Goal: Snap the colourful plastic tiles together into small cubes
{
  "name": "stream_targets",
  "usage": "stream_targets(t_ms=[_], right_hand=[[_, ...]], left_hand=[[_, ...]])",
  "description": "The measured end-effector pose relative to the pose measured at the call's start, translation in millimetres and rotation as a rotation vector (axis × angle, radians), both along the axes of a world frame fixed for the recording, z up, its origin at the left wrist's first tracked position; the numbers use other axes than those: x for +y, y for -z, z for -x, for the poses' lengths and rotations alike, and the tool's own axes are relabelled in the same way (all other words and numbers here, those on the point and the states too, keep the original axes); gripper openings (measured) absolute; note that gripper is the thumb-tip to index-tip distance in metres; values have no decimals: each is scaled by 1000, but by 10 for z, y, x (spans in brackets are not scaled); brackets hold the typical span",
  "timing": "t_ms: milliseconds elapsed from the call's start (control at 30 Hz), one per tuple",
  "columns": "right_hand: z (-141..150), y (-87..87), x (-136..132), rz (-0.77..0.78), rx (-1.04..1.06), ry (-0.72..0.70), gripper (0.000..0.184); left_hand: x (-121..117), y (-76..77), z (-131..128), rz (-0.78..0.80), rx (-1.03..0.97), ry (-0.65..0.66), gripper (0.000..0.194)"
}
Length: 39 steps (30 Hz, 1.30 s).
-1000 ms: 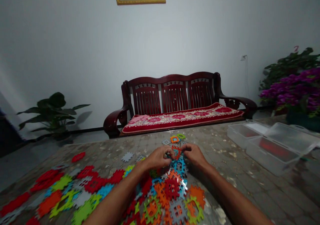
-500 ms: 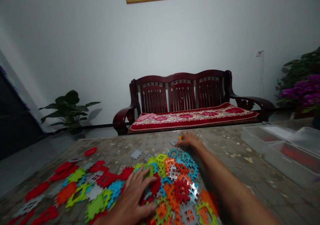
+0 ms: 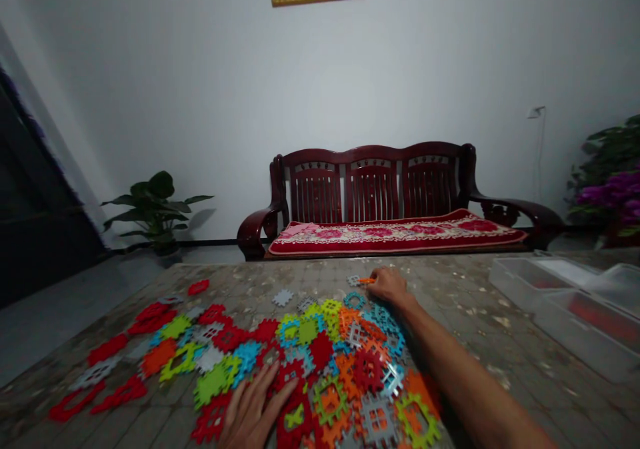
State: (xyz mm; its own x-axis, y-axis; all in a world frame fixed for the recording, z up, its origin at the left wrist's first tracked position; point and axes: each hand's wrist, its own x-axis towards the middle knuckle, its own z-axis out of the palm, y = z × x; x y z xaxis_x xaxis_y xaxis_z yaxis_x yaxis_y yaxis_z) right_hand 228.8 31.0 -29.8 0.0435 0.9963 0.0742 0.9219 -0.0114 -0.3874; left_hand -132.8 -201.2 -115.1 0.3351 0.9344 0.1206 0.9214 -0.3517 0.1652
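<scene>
At the far side of the pile, my right hand (image 3: 389,284) is closed on an orange interlocking piece (image 3: 367,280), whose edge pokes out left of the fingers. A grey window-shaped piece (image 3: 353,280) lies just beside it. My left hand (image 3: 254,406) rests with fingers apart over red pieces at the near edge of the pile. Around it lie toothed plastic pieces: a green one (image 3: 215,384), a red flower-like one (image 3: 368,370), a grey window one (image 3: 377,417) and a lime frame (image 3: 417,421). A blue ring piece (image 3: 354,300) sits near my right wrist.
Clear plastic boxes (image 3: 580,322) holding some red pieces stand at the table's right. Scattered pieces, such as a red one (image 3: 199,287), spread leftward over the patterned tabletop (image 3: 465,302). Behind stands a wooden bench (image 3: 370,189) with a red floral cover.
My left hand has drawn back toward the near edge, uncovering green and blue pieces. The fingers of my right hand have closed on the orange piece. The view has shifted slightly.
</scene>
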Motion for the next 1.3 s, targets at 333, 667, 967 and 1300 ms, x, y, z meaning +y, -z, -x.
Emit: stream_targets(t_ms=[333,667,967,1300], right_hand=[[-93,-337,-456,264,645,-328,34],[-644,44,-401,-26,179,-42,56],[-389,334,-604,-4,50,-76,56],[-117,174,-525,36,320,-157,44]], left_hand=[[311,-317,-574,-50,-85,-102,60],[-128,-348,-336,70,-102,31,117],[-87,-495,-753,203,-108,25,123],[117,-573,-1145,216,-148,-25,111]])
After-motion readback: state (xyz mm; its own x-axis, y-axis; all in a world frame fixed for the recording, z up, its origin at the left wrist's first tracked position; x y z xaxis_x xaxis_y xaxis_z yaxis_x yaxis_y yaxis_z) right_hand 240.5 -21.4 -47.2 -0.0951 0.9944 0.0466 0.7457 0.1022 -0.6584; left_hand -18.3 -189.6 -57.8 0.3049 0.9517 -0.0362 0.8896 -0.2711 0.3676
